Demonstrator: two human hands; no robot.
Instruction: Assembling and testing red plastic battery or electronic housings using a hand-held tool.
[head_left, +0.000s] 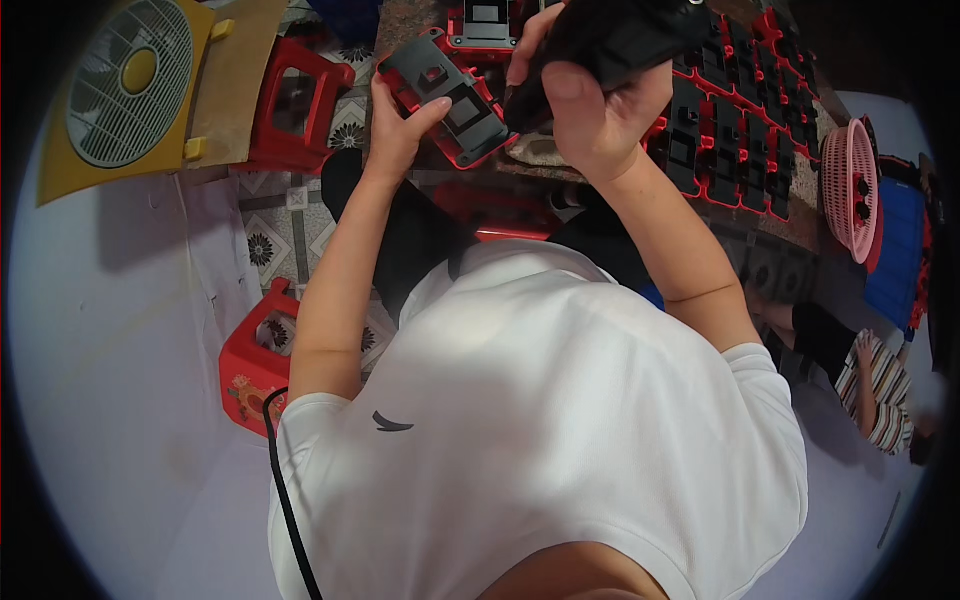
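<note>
My left hand (399,138) is closed around the left edge of a flat plastic housing (436,74), black on top with a red rim, its thumb lying on the upper face. My right hand (603,125) wraps round a bulky black hand-held tool (615,42), whose narrow end points down toward the right edge of the housing. The kind of tool does not show clearly. Beyond the housing, a similar black and red piece (483,28) lies on the stone-topped table (405,22).
Rows of black and red housings (735,130) cover the table's right side. A pink basket (848,190) stands at its right edge. On the left are a yellow fan (130,80) and red stools (300,105). Another person (870,385) is at the far right.
</note>
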